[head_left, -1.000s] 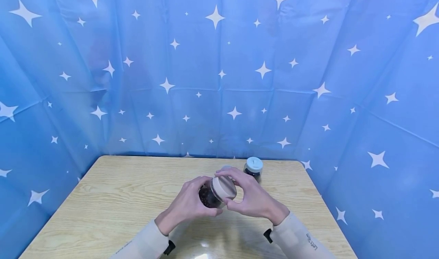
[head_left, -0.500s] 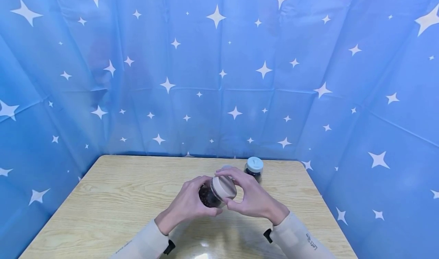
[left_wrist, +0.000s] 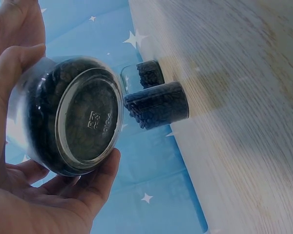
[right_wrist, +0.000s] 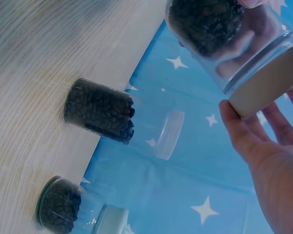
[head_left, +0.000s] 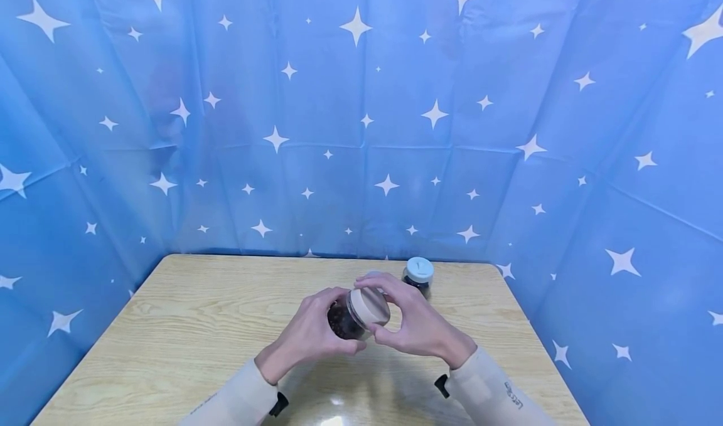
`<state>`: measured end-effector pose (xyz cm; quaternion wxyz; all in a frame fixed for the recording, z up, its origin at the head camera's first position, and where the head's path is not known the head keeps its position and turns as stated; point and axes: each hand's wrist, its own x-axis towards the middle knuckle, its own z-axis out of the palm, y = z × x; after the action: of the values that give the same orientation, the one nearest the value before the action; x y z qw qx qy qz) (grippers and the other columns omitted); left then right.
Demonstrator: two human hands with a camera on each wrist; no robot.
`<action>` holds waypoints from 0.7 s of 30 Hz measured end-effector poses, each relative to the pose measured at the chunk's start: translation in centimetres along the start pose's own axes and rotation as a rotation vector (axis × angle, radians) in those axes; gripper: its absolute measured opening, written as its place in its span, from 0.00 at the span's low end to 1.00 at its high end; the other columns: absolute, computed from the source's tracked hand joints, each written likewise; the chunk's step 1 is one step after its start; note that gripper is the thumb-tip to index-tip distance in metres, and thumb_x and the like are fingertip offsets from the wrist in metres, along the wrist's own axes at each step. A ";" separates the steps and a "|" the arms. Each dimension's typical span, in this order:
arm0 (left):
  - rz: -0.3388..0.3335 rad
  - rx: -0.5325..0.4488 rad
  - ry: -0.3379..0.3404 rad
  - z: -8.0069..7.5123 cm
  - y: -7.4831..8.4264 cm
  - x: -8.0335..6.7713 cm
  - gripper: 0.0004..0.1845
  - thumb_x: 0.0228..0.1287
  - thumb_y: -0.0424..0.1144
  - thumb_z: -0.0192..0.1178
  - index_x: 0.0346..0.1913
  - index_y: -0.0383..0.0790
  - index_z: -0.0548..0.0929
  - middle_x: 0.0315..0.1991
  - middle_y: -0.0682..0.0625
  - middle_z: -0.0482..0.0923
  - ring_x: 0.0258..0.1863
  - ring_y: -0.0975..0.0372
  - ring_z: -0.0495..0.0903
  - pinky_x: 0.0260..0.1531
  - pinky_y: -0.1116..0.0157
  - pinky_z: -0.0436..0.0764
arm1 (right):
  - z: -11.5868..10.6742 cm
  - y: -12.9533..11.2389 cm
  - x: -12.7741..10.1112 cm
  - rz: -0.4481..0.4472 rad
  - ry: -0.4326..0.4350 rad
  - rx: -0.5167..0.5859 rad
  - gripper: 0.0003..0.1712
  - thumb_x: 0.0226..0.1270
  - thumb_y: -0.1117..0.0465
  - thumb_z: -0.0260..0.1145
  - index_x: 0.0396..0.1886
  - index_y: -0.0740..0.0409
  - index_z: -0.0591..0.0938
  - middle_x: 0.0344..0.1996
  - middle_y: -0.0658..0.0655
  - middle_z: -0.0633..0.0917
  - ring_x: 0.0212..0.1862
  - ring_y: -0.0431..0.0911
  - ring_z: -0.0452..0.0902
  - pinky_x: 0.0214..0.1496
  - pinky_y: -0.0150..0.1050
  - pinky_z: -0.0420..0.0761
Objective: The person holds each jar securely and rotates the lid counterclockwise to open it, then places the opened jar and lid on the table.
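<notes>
Tilted above the table, a clear jar [head_left: 343, 320] is partly filled with dark beans and capped by a beige lid [head_left: 369, 307]. My left hand [head_left: 310, 329] grips the jar's body, thumb on one side and fingers on the other. In the left wrist view the round glass base [left_wrist: 88, 117] faces the camera. Fingers and thumb of my right hand [head_left: 415, 322] hold the rim of the lid. The right wrist view shows the lid [right_wrist: 268, 85] sitting on the jar's mouth, with bean-free glass below it. My right palm is off the lid's top.
Two more jars of dark beans stand upright at the back of the wooden table [head_left: 226, 300]. One has a light blue lid [head_left: 419, 270]. The other jar [right_wrist: 100, 109], with a translucent lid, is mostly hidden behind my right hand in the head view. A blue star-patterned curtain [head_left: 316, 100] hangs behind.
</notes>
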<state>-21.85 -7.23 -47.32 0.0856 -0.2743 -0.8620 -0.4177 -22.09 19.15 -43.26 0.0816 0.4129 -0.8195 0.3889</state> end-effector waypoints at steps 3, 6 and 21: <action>-0.003 -0.002 -0.002 -0.1 0.0 0.0 0.42 0.48 0.54 0.93 0.68 0.52 0.88 0.55 0.61 0.91 0.50 0.68 0.88 0.54 0.65 0.89 | -0.1 0.0 0.0 -0.001 0.000 -0.004 0.47 0.64 0.68 0.81 0.83 0.45 0.78 0.79 0.52 0.83 0.78 0.51 0.83 0.69 0.59 0.93; -0.005 -0.004 -0.004 -0.1 0.0 0.1 0.42 0.48 0.54 0.93 0.68 0.52 0.88 0.56 0.61 0.92 0.51 0.68 0.88 0.54 0.65 0.89 | -0.1 0.0 0.1 0.003 -0.001 -0.012 0.46 0.64 0.67 0.81 0.83 0.46 0.79 0.79 0.51 0.83 0.78 0.51 0.83 0.69 0.58 0.93; -0.002 -0.003 0.004 -0.3 0.0 0.0 0.43 0.48 0.54 0.93 0.69 0.52 0.88 0.56 0.60 0.92 0.51 0.67 0.88 0.54 0.64 0.89 | -0.3 -0.1 0.0 0.016 0.010 -0.002 0.47 0.64 0.67 0.80 0.83 0.45 0.79 0.80 0.52 0.83 0.77 0.51 0.83 0.71 0.60 0.92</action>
<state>-21.89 -7.46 -47.18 0.0865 -0.2727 -0.8613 -0.4198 -22.09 19.30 -42.99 0.0829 0.4045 -0.8227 0.3907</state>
